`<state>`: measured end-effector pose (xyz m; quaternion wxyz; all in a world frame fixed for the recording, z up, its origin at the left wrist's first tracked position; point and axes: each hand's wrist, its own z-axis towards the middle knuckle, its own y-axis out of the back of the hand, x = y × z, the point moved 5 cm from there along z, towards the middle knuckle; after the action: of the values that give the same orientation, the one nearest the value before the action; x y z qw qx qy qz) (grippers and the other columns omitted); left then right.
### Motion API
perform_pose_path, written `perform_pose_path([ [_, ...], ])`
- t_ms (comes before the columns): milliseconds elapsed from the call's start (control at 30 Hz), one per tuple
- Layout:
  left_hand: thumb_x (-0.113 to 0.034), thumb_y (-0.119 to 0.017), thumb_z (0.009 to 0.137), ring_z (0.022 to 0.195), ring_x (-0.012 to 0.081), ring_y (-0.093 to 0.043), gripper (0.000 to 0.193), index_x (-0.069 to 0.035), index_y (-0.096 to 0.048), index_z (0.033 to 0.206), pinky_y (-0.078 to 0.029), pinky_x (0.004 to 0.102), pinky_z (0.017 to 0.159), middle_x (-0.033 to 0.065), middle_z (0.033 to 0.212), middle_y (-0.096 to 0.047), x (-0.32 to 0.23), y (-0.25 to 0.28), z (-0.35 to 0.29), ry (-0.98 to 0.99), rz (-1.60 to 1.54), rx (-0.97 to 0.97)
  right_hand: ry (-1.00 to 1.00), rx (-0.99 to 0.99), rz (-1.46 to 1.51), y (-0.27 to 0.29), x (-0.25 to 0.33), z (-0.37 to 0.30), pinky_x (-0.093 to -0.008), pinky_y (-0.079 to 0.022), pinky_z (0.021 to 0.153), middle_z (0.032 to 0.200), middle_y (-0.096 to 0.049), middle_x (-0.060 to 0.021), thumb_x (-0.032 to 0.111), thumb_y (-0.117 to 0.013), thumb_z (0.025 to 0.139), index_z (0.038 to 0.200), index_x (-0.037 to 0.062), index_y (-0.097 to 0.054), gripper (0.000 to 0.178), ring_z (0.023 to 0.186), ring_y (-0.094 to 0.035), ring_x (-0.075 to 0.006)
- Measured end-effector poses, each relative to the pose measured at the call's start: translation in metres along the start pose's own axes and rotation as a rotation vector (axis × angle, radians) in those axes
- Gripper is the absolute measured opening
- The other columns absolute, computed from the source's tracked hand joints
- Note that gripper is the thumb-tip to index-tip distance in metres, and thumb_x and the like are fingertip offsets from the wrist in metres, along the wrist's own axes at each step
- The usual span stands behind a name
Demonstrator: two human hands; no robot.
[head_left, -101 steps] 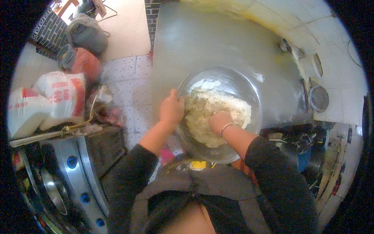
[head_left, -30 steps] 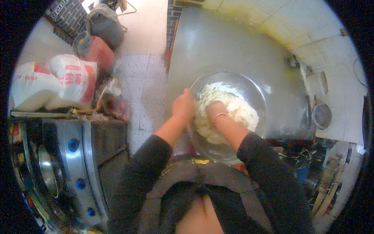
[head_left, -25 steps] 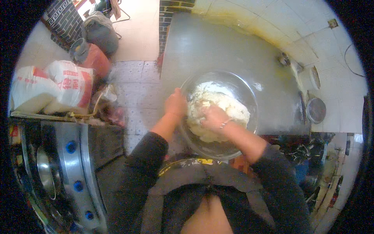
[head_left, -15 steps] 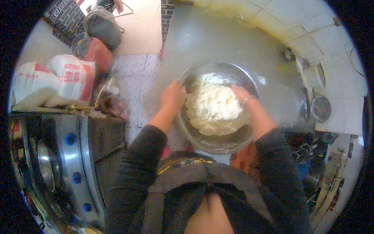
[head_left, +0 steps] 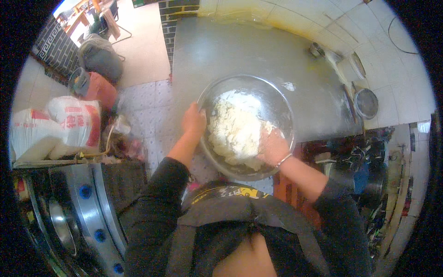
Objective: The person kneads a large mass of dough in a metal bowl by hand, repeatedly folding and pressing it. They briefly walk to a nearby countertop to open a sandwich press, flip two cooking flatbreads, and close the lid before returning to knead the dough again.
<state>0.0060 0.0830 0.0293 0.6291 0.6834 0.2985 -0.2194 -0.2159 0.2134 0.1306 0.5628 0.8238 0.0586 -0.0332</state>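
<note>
— Looking for the dough (head_left: 233, 134): where to find it?

— Inside the shiny round bowl (head_left: 272, 98), heaped in one rough, pale lump, dusted with white powder (head_left: 234, 98) toward the far side.

— And doing what with the left hand (head_left: 194, 122)?

— Gripping the bowl at its left rim, fingers closed on the edge.

— With the right hand (head_left: 273, 145)?

— Reaching down inside, touching the dough along its right side, fingers bent and partly hidden. Cannot tell whether closed on any of it. Wearing a thin, light bracelet (head_left: 283, 160) at that wrist, with a dark sleeve (head_left: 344, 198) farther up the arm.

— Keeping the bowl where, exactly?

— Over the near part of the grey table (head_left: 221, 51), reaching past the near edge in this view. Cannot tell about the contact underneath.

— Anything else up there?

— Just beyond the bowl's far right side, a white smear (head_left: 288, 86). Farther right, near the tiled wall (head_left: 397, 78), a pale tub (head_left: 356, 67) and a round, sieve-like utensil (head_left: 367, 103).

— And off to the left?

— Two white-and-red sacks (head_left: 76, 122) side by side, just beyond them a red bucket (head_left: 99, 90). Nearer, a steel-fronted unit (head_left: 87, 212) with blue knobs (head_left: 85, 191), and beside it a shiny pan (head_left: 62, 226).
</note>
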Motion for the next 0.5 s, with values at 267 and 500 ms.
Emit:
perform_pose_path([
  [267,-0.025,-0.054,0.081,0.083,0.0397,-0.058,0.030,-0.003,-0.050,0.102,-0.045,0.0461,0.073,0.0224,0.087,-0.060,-0.011,0.005,0.002,-0.063,0.032,0.055,0.034,0.138,0.018,-0.016,0.016,0.011,-0.0394,-0.051,0.068,0.087,-0.061,-0.0156,0.018,-0.059,0.071,0.102,0.0037,-0.054,0.035,0.082,-0.061,-0.0288],
  [500,-0.022,-0.053,0.081,0.078,0.0416,-0.057,0.027,-0.002,-0.048,0.099,-0.044,0.0482,0.069,0.0231,0.080,-0.060,-0.016,0.009,0.001,-0.039,0.041,0.103,-0.034,0.116,-0.029,-0.046,-0.001,0.083,-0.0370,-0.050,0.070,0.085,-0.062,-0.0131,0.018,-0.055,0.074,0.094,0.0047,-0.058,0.024,0.085,-0.061,-0.0267],
])
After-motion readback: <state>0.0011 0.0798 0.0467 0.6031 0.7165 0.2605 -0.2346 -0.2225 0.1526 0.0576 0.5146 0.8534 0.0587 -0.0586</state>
